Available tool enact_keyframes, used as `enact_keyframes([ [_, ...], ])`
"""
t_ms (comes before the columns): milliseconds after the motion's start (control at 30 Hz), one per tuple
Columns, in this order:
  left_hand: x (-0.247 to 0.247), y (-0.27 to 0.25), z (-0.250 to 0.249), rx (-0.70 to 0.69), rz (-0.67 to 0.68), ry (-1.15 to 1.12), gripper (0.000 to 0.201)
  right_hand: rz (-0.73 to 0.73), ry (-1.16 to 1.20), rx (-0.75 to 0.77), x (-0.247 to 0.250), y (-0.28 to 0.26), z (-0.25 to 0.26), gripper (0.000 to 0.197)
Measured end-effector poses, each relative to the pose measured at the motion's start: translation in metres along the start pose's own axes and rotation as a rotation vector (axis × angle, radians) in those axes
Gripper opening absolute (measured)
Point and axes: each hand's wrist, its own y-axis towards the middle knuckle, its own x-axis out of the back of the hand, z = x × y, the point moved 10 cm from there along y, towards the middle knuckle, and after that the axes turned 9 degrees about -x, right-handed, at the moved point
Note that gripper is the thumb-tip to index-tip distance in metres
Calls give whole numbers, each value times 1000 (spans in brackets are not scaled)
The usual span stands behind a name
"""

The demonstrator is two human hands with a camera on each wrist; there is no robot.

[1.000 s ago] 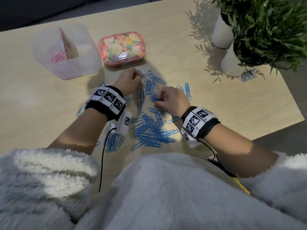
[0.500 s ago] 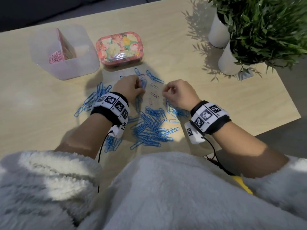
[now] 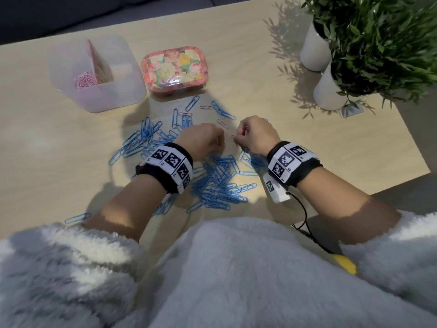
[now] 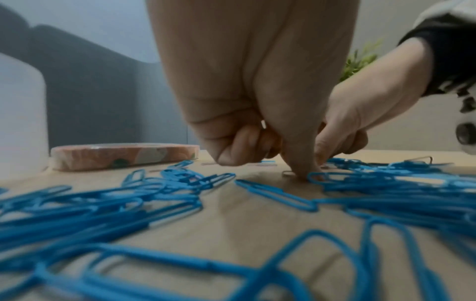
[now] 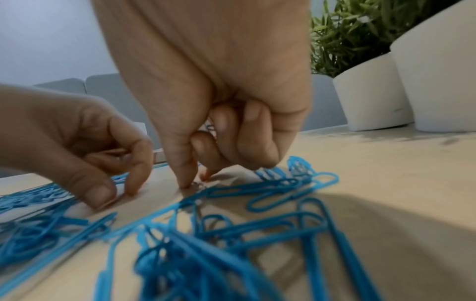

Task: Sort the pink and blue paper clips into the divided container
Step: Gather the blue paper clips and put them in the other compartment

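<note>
Risk of dropping tiny pink clips (image 3: 222,123) among blue (image 3: 220,183) (both hands (image 3: 205,139) (image 3: 256,136) curled, contents unclear).

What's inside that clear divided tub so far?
In the tub, the left compartment holds a small heap of pink clips. The right compartment shows no clips, though its frosted wall hides part of the floor.
</note>
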Motion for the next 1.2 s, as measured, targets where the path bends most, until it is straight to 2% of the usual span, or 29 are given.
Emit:
enact_keyframes([
  [100, -6, 1, 2, -15, 40, 9, 19, -7, -45, 1, 0, 1, -2, 12],
  [167, -1, -2, 8, 14, -10, -49, 19, 31, -69, 23, -5, 3, 2, 14],
  [233, 13, -4, 24, 108, -113, -179, 17, 74, 0, 60, -5, 3, 6, 19],
  [333, 36, -4, 50, 236, -263, -362, 16, 133, 410, 31, 2, 4, 6, 23],
  [433, 47, 3, 62, 310, -298, -523, 28, 183, 826, -29, 6, 6, 8, 21],
  [500, 52, 9, 64, 329, -299, -501, 30, 174, 960, -77, 9, 11, 11, 18],
  [567, 55, 17, 61, 295, -285, -370, 24, 177, 1021, -134, 9, 17, 14, 19],
  [633, 54, 23, 57, 264, -260, -216, 23, 145, 923, -153, 10, 26, 18, 25],
  [667, 51, 26, 55, 253, -246, -158, 23, 109, 793, -127, 12, 31, 22, 28],
  [767, 46, 30, 54, 265, -232, -72, 19, 4, 310, -36, 14, 40, 38, 16],
  [833, 46, 29, 55, 275, -227, -40, 18, -25, 158, -39, 14, 46, 42, 9],
  [900, 44, 28, 56, 244, -193, -11, 19, -53, 175, -79, 21, 53, 36, 15],
  [1033, 43, 18, 63, 209, -197, -22, 20, -83, 385, -154, 41, 56, 14, 16],
  [1100, 49, 8, 72, 226, -274, -101, 19, -119, 338, -132, 50, 48, 12, 10],
  [1200, 59, -10, 90, 309, -423, -341, 22, -154, 193, -44, 46, 34, 22, 8],
])
